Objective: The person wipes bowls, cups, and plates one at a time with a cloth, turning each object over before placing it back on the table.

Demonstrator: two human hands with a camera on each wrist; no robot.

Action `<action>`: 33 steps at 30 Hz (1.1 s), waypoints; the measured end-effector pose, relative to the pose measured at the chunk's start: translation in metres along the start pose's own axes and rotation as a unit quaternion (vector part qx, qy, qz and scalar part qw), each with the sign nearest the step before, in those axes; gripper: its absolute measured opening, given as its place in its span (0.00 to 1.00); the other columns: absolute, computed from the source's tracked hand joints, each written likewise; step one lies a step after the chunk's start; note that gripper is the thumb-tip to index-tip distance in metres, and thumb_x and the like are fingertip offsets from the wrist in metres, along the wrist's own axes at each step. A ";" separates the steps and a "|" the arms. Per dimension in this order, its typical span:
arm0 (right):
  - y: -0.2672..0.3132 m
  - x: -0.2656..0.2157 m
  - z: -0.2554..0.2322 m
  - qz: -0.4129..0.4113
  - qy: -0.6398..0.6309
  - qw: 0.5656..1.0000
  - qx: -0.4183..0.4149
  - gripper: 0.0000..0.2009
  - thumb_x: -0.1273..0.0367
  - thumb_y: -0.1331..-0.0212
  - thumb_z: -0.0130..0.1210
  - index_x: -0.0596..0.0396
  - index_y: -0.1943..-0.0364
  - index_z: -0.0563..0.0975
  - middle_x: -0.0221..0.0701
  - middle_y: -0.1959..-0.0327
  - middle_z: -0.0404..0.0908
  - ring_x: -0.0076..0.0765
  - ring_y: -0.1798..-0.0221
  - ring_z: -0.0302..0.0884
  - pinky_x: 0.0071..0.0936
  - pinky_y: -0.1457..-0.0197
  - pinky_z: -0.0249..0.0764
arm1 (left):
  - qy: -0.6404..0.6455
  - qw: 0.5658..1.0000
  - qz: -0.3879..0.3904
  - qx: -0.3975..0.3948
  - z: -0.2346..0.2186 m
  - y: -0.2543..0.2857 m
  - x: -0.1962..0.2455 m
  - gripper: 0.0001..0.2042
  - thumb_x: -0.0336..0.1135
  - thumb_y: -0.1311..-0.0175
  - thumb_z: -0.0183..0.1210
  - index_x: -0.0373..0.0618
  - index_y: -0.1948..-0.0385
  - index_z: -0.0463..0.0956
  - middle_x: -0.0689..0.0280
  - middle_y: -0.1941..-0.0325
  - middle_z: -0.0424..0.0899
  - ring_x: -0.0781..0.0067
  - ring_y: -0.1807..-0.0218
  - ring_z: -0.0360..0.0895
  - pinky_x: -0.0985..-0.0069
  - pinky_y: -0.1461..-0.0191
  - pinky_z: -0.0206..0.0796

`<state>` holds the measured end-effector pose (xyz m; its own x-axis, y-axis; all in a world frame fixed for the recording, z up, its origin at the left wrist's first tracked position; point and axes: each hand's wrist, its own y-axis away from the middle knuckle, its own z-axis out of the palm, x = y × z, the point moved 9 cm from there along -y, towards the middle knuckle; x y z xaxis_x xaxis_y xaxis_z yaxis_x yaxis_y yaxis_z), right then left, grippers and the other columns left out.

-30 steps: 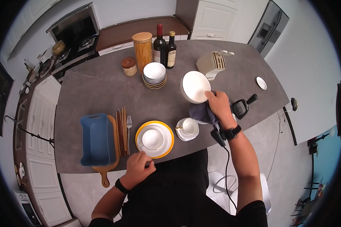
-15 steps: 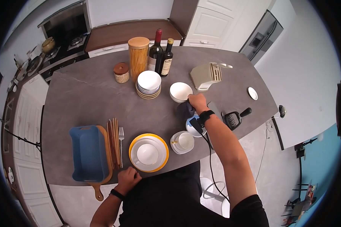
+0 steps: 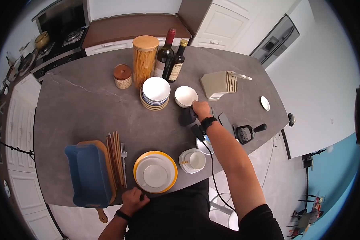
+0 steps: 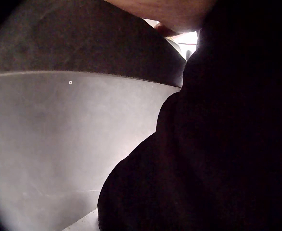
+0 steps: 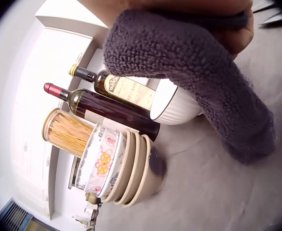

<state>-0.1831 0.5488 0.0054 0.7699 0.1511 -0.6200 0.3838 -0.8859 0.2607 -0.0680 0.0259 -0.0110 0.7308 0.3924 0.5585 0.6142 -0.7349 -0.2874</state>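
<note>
Beside a white bowl (image 3: 186, 97), my right hand (image 3: 202, 110) grips a dark cloth (image 3: 187, 117) that hangs over the table. In the right wrist view the grey-purple cloth (image 5: 179, 53) covers part of the ribbed white bowl (image 5: 174, 106); whether my fingers touch its rim, I cannot tell. Loosely curled and empty, my left hand (image 3: 134, 201) rests at the table's front edge, just below a yellow-rimmed plate (image 3: 174, 170) with a smaller plate and a white cup (image 3: 155, 176) on it. The left wrist view shows mostly dark clothing and the table's underside.
Stacked bowls (image 3: 156, 89), a pasta jar (image 3: 144, 60), two bottles (image 3: 164, 58) and a knife block (image 3: 218, 84) stand toward the back. Chopsticks (image 3: 115, 160), a fork (image 3: 124, 164) and a blue tray (image 3: 90, 174) lie left. A cup (image 3: 196, 161) sits right of the plate.
The white bowl has gone down from my right hand's raised grip onto the table near the stacked bowls. My left hand has drawn back slightly to the table edge.
</note>
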 end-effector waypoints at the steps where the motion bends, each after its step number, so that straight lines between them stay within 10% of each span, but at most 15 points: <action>1: -0.003 -0.002 0.001 -0.013 0.009 1.000 0.005 0.27 0.56 0.41 0.60 0.72 0.51 0.83 0.63 0.49 0.84 0.63 0.40 0.83 0.43 0.38 0.77 | 0.002 1.000 0.000 -0.002 0.000 0.000 0.000 0.15 0.38 0.53 0.71 0.48 0.78 0.70 0.63 0.76 0.72 0.60 0.78 0.76 0.64 0.75 0.68; 10: -0.036 0.002 0.004 -0.048 0.007 0.998 0.028 0.37 0.43 0.43 0.67 0.75 0.56 0.84 0.62 0.56 0.86 0.60 0.47 0.87 0.42 0.43 0.78 | -0.002 1.000 -0.007 -0.008 -0.002 -0.003 0.002 0.14 0.37 0.55 0.71 0.49 0.78 0.71 0.64 0.75 0.72 0.61 0.78 0.76 0.65 0.75 0.67; 21: 0.088 0.016 -0.138 -0.168 0.112 0.975 -0.088 0.28 0.49 0.42 0.64 0.69 0.64 0.86 0.58 0.66 0.86 0.57 0.58 0.88 0.44 0.51 0.79 | 0.021 1.000 -0.014 -0.001 -0.005 -0.003 0.004 0.13 0.33 0.55 0.69 0.49 0.75 0.70 0.64 0.76 0.73 0.58 0.77 0.76 0.62 0.74 0.66; 33: 0.136 0.171 -0.110 -0.045 0.188 0.969 -0.154 0.42 0.34 0.36 0.53 0.70 0.64 0.86 0.59 0.63 0.86 0.60 0.51 0.86 0.45 0.45 0.76 | 0.003 1.000 0.009 0.028 -0.009 -0.007 0.012 0.14 0.35 0.55 0.68 0.50 0.78 0.68 0.66 0.78 0.70 0.60 0.79 0.74 0.64 0.75 0.65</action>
<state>0.0570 0.5030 0.0161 0.8358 0.4214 -0.3521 0.5468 -0.6976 0.4630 -0.0658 0.0306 0.0046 0.7401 0.3769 0.5569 0.6170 -0.7099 -0.3396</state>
